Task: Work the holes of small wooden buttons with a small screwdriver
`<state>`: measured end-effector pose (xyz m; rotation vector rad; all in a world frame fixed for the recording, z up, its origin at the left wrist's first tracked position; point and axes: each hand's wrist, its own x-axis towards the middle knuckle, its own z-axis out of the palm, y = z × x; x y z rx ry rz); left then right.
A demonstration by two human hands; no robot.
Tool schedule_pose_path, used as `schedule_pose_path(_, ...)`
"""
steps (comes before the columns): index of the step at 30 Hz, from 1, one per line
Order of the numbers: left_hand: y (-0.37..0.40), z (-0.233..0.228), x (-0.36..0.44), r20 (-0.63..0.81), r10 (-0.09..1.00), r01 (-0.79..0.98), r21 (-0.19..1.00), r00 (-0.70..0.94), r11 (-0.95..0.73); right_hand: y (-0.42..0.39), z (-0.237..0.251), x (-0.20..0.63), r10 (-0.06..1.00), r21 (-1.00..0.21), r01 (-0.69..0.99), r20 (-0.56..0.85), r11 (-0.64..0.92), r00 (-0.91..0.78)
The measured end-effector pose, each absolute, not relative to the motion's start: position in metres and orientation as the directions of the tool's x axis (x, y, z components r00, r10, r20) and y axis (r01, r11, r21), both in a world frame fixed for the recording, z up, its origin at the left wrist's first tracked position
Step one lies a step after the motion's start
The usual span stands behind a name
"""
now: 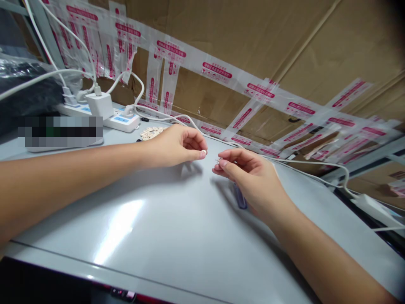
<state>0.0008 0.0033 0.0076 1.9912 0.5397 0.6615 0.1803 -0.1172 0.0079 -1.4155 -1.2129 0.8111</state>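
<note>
Left hand (177, 145) reaches in from the left, forearm low over the grey table (164, 236), fingers curled, thumb and forefinger pinching a small white bead (204, 152) at the fingertips. Bead sits just above the table top, near the middle of the view, a short gap away from the other hand.

Right hand (249, 175) comes in from lower right, fingers bunched and pressed together around a tiny pale piece (218, 161) at its fingertips; too small to tell what it is. Fingertips of the two hands point at each other, close but apart. A dark slim object (240, 197) lies on the table under the right palm, partly hidden, type unclear.

Behind the left hand, a small pile of white beads (151, 132) lies on the table, near a white power strip (118, 120). A white charger block (99, 104) is plugged into the strip, with white cables (177, 117) running off across the table to the right, toward a white adapter (373, 207) at the right edge. Cardboard wall (253, 42) at the back, patched with clear tape printed in red (218, 72). A blurred-out rectangle (60, 131) sits on the left of the table. Dark plastic-wrapped bundle (25, 88) at far left.
</note>
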Motion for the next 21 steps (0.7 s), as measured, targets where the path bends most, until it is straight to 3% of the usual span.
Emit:
schedule_pose_path(8,0.0023,0.007,0.0011,0.206,0.59,0.061,0.914,0.781,-0.401,-0.1167,0.0083,0.1805,0.963,-0.969,0.241,0.114,0.054,0.243)
schedule_pose_path(18,-0.0023,0.0087,0.0007,0.231,0.533,0.035,0.896,0.814,-0.442,-0.119,0.0114,0.1755,0.932,-0.898,0.391,0.298,0.2,0.209)
schedule_pose_path(21,-0.0037,0.0097,-0.0003,0.216,0.507,0.043,0.891,0.834,-0.452,-0.1195,0.0112,0.1754,0.936,-0.891,0.411,0.293,0.193,0.195)
